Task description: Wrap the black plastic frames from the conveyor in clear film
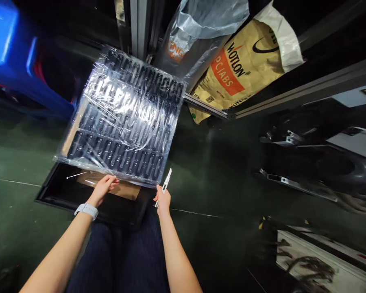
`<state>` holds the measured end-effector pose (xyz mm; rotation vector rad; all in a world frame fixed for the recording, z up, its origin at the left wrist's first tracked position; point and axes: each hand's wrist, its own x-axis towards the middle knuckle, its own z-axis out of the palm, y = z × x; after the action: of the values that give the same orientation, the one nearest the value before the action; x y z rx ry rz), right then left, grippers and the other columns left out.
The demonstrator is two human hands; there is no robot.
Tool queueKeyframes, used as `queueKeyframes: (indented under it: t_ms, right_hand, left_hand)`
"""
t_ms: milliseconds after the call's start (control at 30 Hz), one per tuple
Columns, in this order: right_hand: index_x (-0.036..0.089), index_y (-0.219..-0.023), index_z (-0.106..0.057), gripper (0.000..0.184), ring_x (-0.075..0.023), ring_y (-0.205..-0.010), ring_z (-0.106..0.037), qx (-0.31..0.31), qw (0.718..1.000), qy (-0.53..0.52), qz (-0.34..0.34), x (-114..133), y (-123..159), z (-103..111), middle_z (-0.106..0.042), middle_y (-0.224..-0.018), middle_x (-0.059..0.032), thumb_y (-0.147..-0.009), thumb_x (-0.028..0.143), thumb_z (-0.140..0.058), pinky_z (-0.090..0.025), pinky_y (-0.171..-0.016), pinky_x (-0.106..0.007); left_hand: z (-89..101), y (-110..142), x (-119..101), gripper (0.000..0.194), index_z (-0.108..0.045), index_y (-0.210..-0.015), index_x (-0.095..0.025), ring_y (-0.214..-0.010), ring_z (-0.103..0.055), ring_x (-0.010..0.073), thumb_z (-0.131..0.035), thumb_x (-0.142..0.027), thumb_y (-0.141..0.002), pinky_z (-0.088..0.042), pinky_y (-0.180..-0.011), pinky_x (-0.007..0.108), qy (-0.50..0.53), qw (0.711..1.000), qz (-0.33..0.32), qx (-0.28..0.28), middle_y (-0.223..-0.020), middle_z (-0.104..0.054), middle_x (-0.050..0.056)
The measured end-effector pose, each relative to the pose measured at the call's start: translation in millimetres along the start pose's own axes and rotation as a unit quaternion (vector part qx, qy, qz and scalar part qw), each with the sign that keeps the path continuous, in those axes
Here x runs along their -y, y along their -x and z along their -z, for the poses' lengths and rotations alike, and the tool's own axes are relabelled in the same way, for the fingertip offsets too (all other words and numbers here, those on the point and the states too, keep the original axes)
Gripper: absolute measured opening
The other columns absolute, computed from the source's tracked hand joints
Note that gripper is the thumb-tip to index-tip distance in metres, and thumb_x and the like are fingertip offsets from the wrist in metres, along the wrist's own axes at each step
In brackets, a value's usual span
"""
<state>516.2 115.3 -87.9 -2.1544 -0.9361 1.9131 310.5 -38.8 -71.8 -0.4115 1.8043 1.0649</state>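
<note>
A clear plastic tray wrapped in shiny film holds rows of black parts, several to a row. It lies tilted above a black crate, where a piece of brown cardboard shows. My left hand, a pale watch on its wrist, pinches the near edge of the film wrap. In my right hand is a white utility knife, its blade end pointing up and away from me. That hand is by the tray's near right corner; whether its fingers also touch the wrap I cannot tell.
A blue plastic stool stands at the left. Behind the tray are a grey plastic sack and a yellow printed sack by a metal frame. Motorbike-like dark shapes and a pale box are on the right.
</note>
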Motion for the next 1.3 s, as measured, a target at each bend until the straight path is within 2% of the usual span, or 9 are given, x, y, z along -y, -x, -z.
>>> queueKeyframes:
  t_ms: [133,267,433,567,833,1000,1133,1233,1300]
  right_hand:
    - [0.013,-0.096,-0.062,0.017,-0.0059,-0.052,-0.053,-0.009,1.000,0.009,0.004,0.0,-1.4,-2.2,-0.059,-0.075,0.0041,-0.098,0.030,-0.061,-0.047,-0.046,-0.018]
    - [0.013,-0.097,-0.061,0.017,-0.0056,-0.051,-0.052,-0.014,1.000,0.014,0.006,0.0,-0.7,-2.2,-0.059,-0.074,0.0044,-0.098,0.030,-0.060,-0.046,-0.045,-0.017]
    - [0.013,-0.099,-0.062,0.017,-0.0062,-0.052,-0.053,-0.014,1.000,0.014,0.011,0.5,0.2,-0.8,-0.060,-0.076,0.0037,-0.098,0.030,-0.061,-0.047,-0.047,-0.018]
    - [0.013,-0.097,-0.062,0.017,-0.0061,-0.052,-0.053,-0.009,1.000,0.016,0.019,4.0,0.5,2.8,-0.060,-0.075,0.0040,-0.097,0.030,-0.061,-0.047,-0.047,-0.018]
    - [0.013,-0.095,-0.061,0.018,-0.0054,-0.049,-0.050,-0.027,0.999,0.003,0.031,5.1,6.0,-0.1,-0.057,-0.071,0.0055,-0.098,0.031,-0.060,-0.046,-0.045,-0.018]
    - [0.013,-0.091,-0.061,0.019,-0.0040,-0.044,-0.045,-0.027,0.999,-0.009,0.016,5.4,5.0,-1.4,-0.054,-0.065,0.0074,-0.098,0.031,-0.061,-0.042,-0.041,-0.016]
    - [0.014,-0.091,-0.060,0.027,-0.0052,-0.045,-0.047,-0.037,0.998,-0.026,0.032,13.6,10.6,13.7,-0.054,-0.066,0.0068,-0.100,0.039,-0.055,-0.044,-0.045,-0.019]
    - [0.014,-0.090,-0.062,0.035,-0.0083,-0.052,-0.056,0.004,0.998,-0.024,0.061,19.9,21.6,13.5,-0.059,-0.068,0.0046,-0.101,0.045,-0.051,-0.051,-0.054,-0.023]
    - [0.013,-0.090,-0.065,0.031,-0.0112,-0.063,-0.063,0.071,0.995,-0.003,0.069,22.6,28.2,-1.5,-0.065,-0.073,0.0022,-0.099,0.042,-0.057,-0.055,-0.064,-0.028]
  left_hand:
    - [25.8,-6.3,-10.7,0.027,-0.062,-0.108,-0.016,-0.082,-0.066,0.0172,-0.063,-0.037,-0.091,-0.058,-0.072,0.036,0.031,0.994,-0.007,-0.107,-0.101,-0.067,0.005]
    - [80.2,-20.5,-41.7,0.036,-0.057,-0.120,-0.017,-0.085,-0.065,0.0177,-0.056,-0.043,-0.095,-0.057,-0.071,0.035,0.094,0.964,-0.057,-0.243,-0.110,-0.064,0.007]
    - [130.3,-38.2,-75.3,0.021,-0.062,-0.104,-0.015,-0.073,-0.062,0.0136,-0.062,-0.032,-0.092,-0.055,-0.063,0.029,0.080,0.954,-0.046,-0.286,-0.095,-0.065,0.003]
    - [137.7,-44.2,-79.9,0.016,-0.062,-0.101,-0.015,-0.067,-0.060,0.0114,-0.064,-0.027,-0.091,-0.053,-0.057,0.026,0.063,0.952,-0.041,-0.298,-0.088,-0.064,0.000]
    - [132.5,-48.5,-70.6,0.020,-0.061,-0.107,-0.015,-0.073,-0.063,0.0131,-0.062,-0.029,-0.092,-0.055,-0.060,0.027,0.103,0.947,-0.063,-0.298,-0.094,-0.065,0.002]
    - [136.4,-53.2,-67.1,0.024,-0.061,-0.107,-0.016,-0.075,-0.064,0.0142,-0.060,-0.035,-0.094,-0.055,-0.063,0.029,0.121,0.966,0.001,-0.229,-0.097,-0.065,0.003]
    - [156.5,-51.1,-68.2,0.025,-0.061,-0.108,-0.017,-0.076,-0.064,0.0150,-0.058,-0.038,-0.094,-0.055,-0.064,0.031,0.138,0.971,0.066,-0.185,-0.098,-0.066,0.004]
    - [168.4,-47.2,-70.7,0.027,-0.059,-0.110,-0.018,-0.073,-0.060,0.0138,-0.056,-0.040,-0.095,-0.053,-0.062,0.030,0.132,0.959,0.078,-0.239,-0.098,-0.063,0.004]
    - [163.2,-42.0,-70.9,0.033,-0.058,-0.112,-0.018,-0.072,-0.059,0.0136,-0.053,-0.046,-0.095,-0.052,-0.062,0.030,0.126,0.956,0.060,-0.258,-0.099,-0.062,0.004]
